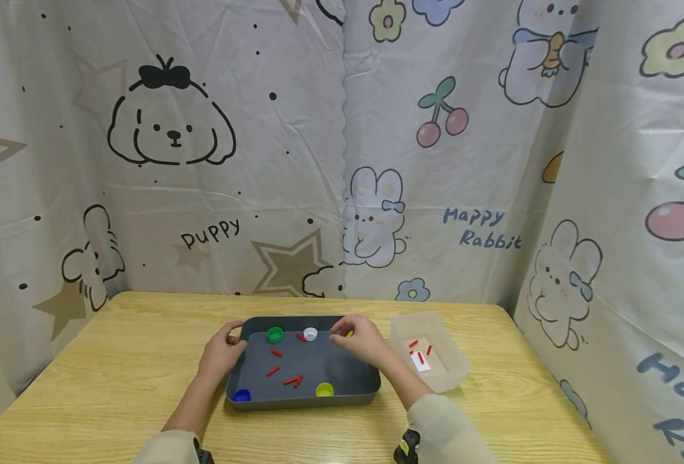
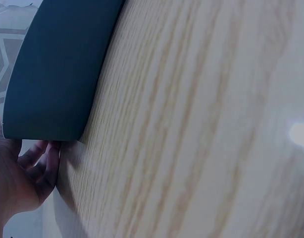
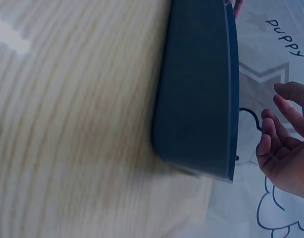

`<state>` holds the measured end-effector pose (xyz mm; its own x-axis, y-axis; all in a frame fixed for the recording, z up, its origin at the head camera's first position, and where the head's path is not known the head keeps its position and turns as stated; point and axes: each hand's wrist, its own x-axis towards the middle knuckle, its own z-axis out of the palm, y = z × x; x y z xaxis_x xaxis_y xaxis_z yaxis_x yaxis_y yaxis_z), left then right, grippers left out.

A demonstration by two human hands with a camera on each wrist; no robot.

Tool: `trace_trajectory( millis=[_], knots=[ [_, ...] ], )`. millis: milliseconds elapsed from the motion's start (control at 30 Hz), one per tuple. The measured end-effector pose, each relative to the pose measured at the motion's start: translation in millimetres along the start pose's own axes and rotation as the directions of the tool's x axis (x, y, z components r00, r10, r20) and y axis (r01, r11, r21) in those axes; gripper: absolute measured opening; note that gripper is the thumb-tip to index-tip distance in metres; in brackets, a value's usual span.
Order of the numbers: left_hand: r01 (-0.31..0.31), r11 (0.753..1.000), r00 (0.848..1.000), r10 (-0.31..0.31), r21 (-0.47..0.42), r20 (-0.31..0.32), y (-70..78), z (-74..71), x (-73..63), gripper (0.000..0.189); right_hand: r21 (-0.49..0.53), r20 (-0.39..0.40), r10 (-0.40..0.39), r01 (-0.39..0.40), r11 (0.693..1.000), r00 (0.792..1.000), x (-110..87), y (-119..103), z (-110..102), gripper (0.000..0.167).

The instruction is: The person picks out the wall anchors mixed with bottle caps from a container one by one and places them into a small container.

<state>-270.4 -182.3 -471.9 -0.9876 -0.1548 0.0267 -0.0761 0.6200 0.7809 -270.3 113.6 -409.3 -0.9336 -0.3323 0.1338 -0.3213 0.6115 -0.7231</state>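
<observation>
A dark grey tray (image 1: 301, 405) lies on the table in the head view. My left hand (image 1: 223, 351) grips its left side; in the left wrist view its fingers (image 2: 52, 161) curl against the outer wall. Over the tray's back right part hovers my right hand (image 1: 361, 338), loosely bent, with nothing between thumb and fingertips. Inside the tray are a green cap (image 1: 275, 335), a white cap (image 1: 310, 334), a blue cap (image 1: 241, 395) and a yellow cap (image 1: 325, 389). Something yellow (image 1: 350, 334) is mostly hidden behind my right hand. Several short red sticks (image 1: 273, 371) lie scattered between the caps.
Right of the tray stands a translucent box (image 1: 456, 374) with several red sticks and a white card (image 1: 420, 363) in it. The wooden table (image 1: 116, 374) ends at a printed curtain (image 1: 295, 161) behind, with curtain on both sides too.
</observation>
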Motion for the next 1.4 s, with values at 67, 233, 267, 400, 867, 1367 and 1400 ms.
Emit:
trace_trajectory(
  millis=[67,233,267,400,867,1367,1400],
  knots=[
    [0.001,1.000,1.000,-0.001,-0.004,0.002,0.1,-0.1,0.0,0.050,-0.007,0.015,-0.001,0.001,1.000,1.000,-0.2,1,4,0.016],
    [0.002,1.000,1.000,-0.002,-0.001,0.003,-0.4,0.5,0.7,0.050,-0.005,0.039,-0.010,0.011,1.000,0.999,-2.1,1,14,0.013],
    [0.001,1.000,1.000,-0.001,0.000,0.003,-0.4,0.6,0.8,0.050,-0.002,0.043,-0.013,0.013,1.000,0.999,-2.7,1,15,0.012],
    [0.002,1.000,1.000,-0.002,0.003,0.003,-1.2,1.0,1.0,0.049,0.023,0.066,-0.016,0.014,1.000,0.998,-5.0,1,22,0.012],
    [-0.002,1.000,1.000,0.002,0.000,0.003,0.1,0.3,0.0,0.049,-0.060,0.140,-0.049,0.058,0.996,0.989,-9.6,1,52,0.010],
    [0.004,1.000,1.000,-0.004,0.007,-0.009,0.8,0.5,-1.4,0.050,-0.219,0.177,-0.008,0.047,0.975,0.984,-11.5,-5,66,0.023],
    [0.004,1.000,1.000,-0.004,0.007,-0.009,0.9,0.6,-1.5,0.050,-0.231,0.175,-0.007,0.047,0.972,0.985,-11.3,-5,66,0.023]
  ],
)
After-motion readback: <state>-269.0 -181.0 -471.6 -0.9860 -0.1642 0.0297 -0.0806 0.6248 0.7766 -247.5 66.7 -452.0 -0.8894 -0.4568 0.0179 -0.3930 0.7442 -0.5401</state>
